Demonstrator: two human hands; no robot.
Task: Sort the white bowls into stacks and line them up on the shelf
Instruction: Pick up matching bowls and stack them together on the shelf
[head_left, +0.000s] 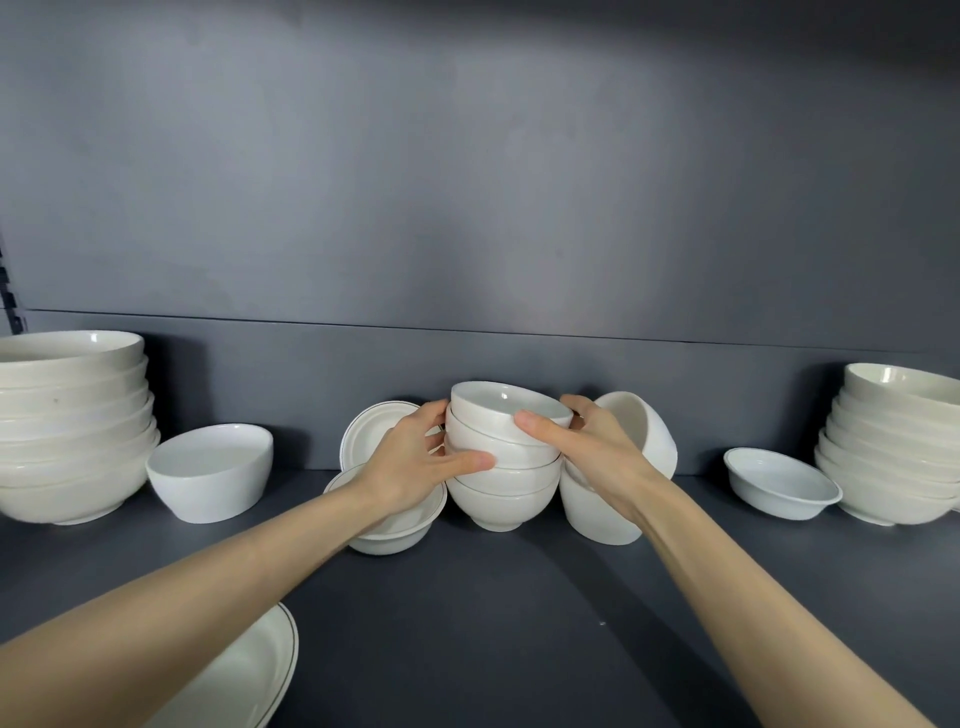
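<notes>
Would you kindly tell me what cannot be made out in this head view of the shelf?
Head view throughout.
Left stack: the left edge crops it.
Right stack: the right edge crops it.
Line-rimmed dish: the bottom edge and the left forearm hide most of it.
Shallow bowls beside the central stack: the left hand covers them, count unclear.
Bowl under the tilted bowl: the right hand hides its rim.
</notes>
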